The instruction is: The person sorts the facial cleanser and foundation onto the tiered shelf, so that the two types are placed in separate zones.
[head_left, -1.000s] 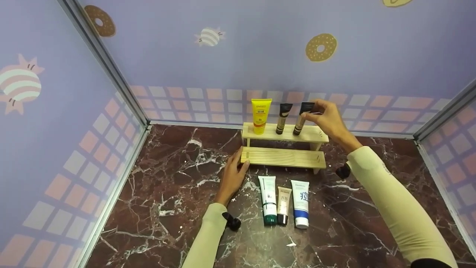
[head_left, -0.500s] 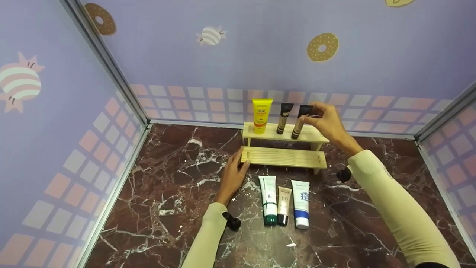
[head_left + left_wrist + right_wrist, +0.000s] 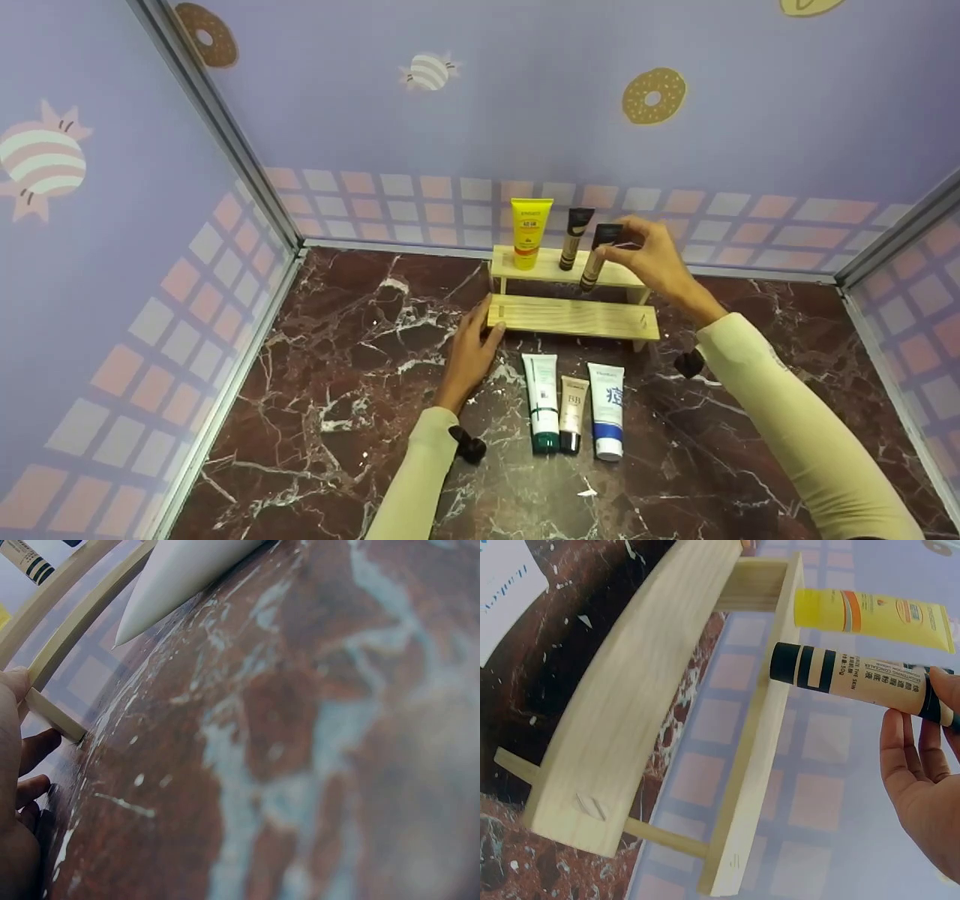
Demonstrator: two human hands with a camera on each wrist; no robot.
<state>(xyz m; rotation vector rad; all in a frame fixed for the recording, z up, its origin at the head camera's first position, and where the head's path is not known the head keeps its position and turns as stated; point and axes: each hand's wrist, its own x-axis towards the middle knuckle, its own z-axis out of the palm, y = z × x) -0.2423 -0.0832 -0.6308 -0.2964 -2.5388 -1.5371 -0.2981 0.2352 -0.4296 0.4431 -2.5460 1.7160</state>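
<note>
Pinched between the thumb and fingers of the right hand (image 3: 652, 259), a black-and-beige tube (image 3: 847, 679) tilted at the front edge of the upper shelf (image 3: 545, 270), whether touching it I could not tell. Beside it stood a matching tube (image 3: 576, 240) and a yellow tube (image 3: 531, 232). The left hand (image 3: 469, 356), its fingers relaxed, touched the left end of the lower shelf (image 3: 570, 315).

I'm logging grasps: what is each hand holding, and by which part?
The right hand pinches a slim beige tube by its black top; the left hand grips a pale wooden stepped stand by the left end of its lower shelf.
</note>
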